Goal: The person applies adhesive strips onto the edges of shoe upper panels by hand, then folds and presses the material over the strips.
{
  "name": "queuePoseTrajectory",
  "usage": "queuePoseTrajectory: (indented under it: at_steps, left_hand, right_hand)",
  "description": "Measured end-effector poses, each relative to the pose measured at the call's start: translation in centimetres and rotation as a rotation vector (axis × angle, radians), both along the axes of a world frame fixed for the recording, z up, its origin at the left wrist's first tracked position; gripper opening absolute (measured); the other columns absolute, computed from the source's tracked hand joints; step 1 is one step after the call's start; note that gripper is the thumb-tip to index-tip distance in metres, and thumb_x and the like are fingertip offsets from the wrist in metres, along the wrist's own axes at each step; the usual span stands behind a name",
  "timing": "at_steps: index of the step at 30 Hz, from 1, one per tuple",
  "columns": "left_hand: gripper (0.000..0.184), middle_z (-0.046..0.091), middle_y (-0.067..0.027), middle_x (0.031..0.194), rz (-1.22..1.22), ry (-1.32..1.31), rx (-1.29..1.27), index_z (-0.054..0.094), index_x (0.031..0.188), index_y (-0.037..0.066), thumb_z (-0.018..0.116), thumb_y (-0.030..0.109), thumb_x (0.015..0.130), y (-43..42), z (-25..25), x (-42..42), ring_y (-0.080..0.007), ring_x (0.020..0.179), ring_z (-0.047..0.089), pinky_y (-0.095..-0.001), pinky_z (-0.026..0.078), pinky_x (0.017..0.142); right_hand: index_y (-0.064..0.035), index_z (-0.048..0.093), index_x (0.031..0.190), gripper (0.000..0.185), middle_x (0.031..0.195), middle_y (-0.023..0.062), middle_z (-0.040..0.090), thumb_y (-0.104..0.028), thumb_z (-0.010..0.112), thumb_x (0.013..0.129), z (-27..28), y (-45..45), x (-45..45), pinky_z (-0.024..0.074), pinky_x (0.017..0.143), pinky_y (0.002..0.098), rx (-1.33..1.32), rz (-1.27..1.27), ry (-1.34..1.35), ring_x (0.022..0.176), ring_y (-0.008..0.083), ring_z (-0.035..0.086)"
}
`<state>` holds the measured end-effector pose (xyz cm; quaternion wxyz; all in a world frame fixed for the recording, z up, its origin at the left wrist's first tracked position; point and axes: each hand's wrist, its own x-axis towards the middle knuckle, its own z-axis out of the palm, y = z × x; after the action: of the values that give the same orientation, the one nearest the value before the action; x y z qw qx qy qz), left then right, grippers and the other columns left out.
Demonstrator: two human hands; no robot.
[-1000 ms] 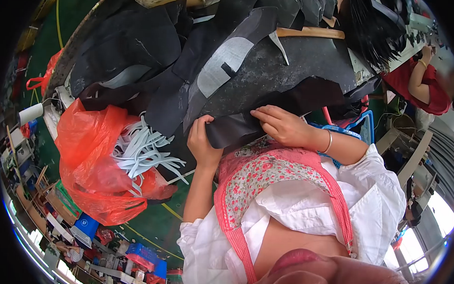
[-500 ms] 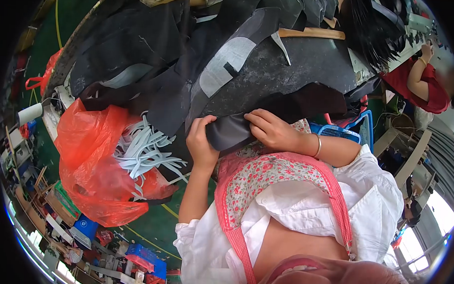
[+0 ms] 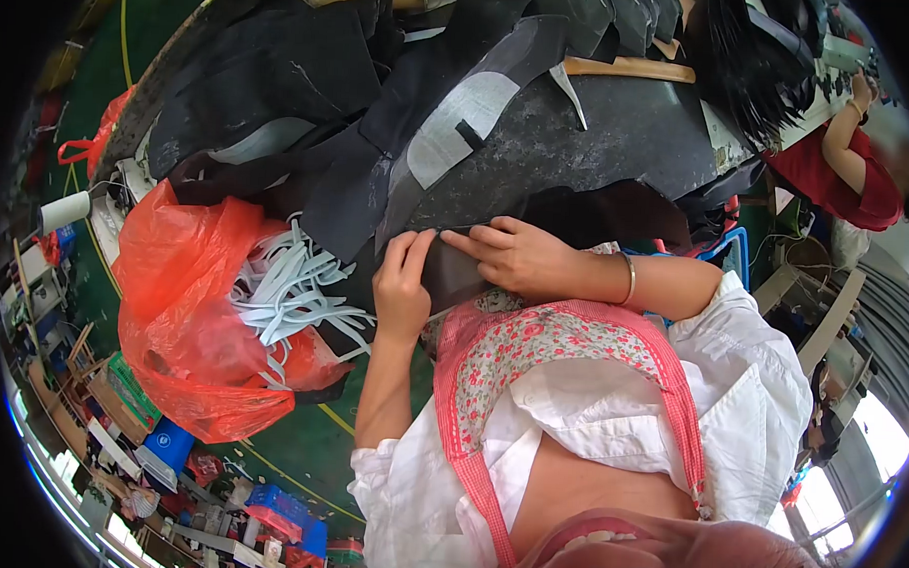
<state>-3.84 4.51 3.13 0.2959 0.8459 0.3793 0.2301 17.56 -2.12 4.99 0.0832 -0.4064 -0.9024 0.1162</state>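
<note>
As I watch remotely, the left hand (image 3: 401,282) pinches a thin black flexible sheet (image 3: 455,272), fingers nearly closed; the right hand (image 3: 516,256) touches it, its grip I cannot tell.

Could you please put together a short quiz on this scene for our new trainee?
1. Which hand at the dark sheet is nearer the red plastic bag?
2. True or false: the bracelet is on the left wrist.
3. The pale strips are: (a) looped around the bracelet, (b) partly spilling from the bag, (c) draped over the apron.

Key: 1. The left hand. 2. False; the bracelet is on the right. 3. (b).
</note>
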Motion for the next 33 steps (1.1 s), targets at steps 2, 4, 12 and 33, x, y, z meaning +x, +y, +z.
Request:
queuePoseTrajectory:
  at_steps: [2, 4, 12, 33]
  left_hand:
    - [0.034, 0.061, -0.0133, 0.1, 0.076, -0.035, 0.194, 0.067, 0.106, 0.003, 0.061, -0.008, 0.074, -0.9, 0.3, -0.4, -0.0313, 0.085, 0.064, -0.0394, 0.053, 0.073]
    - [0.03, 0.061, -0.0138, 0.097, 0.09, -0.072, 0.328, 0.065, 0.102, 0.003, 0.065, -0.012, 0.076, -2.1, 1.6, -0.1, -0.0309, 0.085, 0.062, -0.0403, 0.052, 0.071]
    - [0.059, 0.056, -0.0169, 0.116, -0.114, 0.229, 0.157, 0.059, 0.128, 0.012, 0.073, 0.04, 0.078, -5.1, -0.2, 3.2, -0.0361, 0.101, 0.053, -0.0442, 0.049, 0.088]
    - [0.015, 0.064, -0.0098, 0.089, -0.123, 0.061, -0.085, 0.071, 0.087, 0.003, 0.067, 0.018, 0.086, -3.6, 1.8, 10.7, -0.0301, 0.082, 0.062, -0.0406, 0.051, 0.071]
  right_hand:
    - [-0.0093, 0.072, 0.079, 0.02, 0.147, 0.0114, 0.045, -0.024, 0.061, 0.072, 0.2, 0.3, -0.5, 0.0421, 0.082, 0.0306, 0.007, 0.0, -0.03, 0.108, 0.0179, 0.048]
    - [-0.0119, 0.073, 0.08, 0.019, 0.147, 0.0084, 0.045, -0.025, 0.061, 0.073, -0.7, 0.1, -1.3, 0.0412, 0.077, 0.0307, 0.073, -0.045, -0.062, 0.104, 0.0169, 0.048]
    - [-0.0047, 0.053, 0.081, 0.018, 0.083, 0.0073, 0.053, -0.018, 0.06, 0.071, 1.0, -2.1, 3.9, 0.0468, 0.072, 0.0324, 0.14, -0.221, 0.081, 0.081, 0.023, 0.054]
    - [0.0013, 0.065, 0.096, 0.028, 0.1, 0.0137, 0.064, -0.01, 0.076, 0.073, 1.6, -0.9, 11.9, 0.0499, 0.081, 0.0382, -0.357, -0.199, 0.5, 0.092, 0.03, 0.059]
